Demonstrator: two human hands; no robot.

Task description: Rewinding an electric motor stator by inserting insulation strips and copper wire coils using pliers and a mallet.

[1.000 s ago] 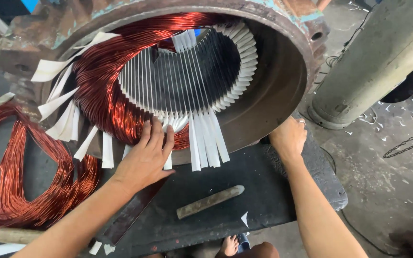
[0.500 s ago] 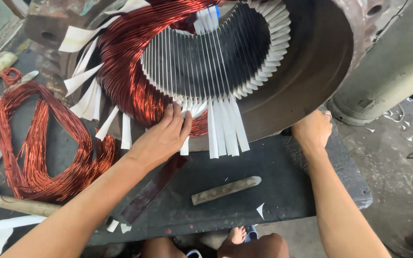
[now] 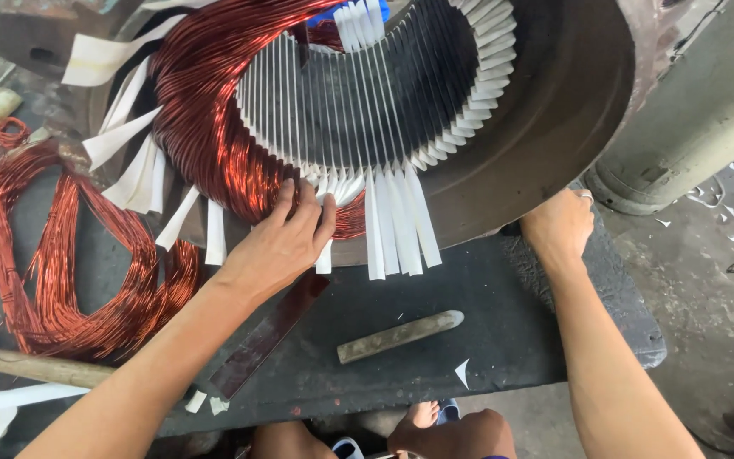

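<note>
The left hand (image 3: 286, 242) lies flat, fingers spread and its grip released, pressing the copper winding (image 3: 214, 127) at the lower rim of the stator (image 3: 571, 127). The right hand (image 3: 558, 225) braces against the housing edge; whether its grip closes on anything I cannot tell. Copper fills the left slots, while the white insulation strips (image 3: 397, 221) in the bottom and right slots look unfilled, so much winding seems left. A loose wire coil (image 3: 61, 255) waits on the surface (image 3: 486, 340). Since earlier, the view has moved closer; both hands remain in place.

A loose copper wire coil (image 3: 70, 263) and a short metal bar (image 3: 399, 335) lie on the dark bench (image 3: 503, 340).
</note>
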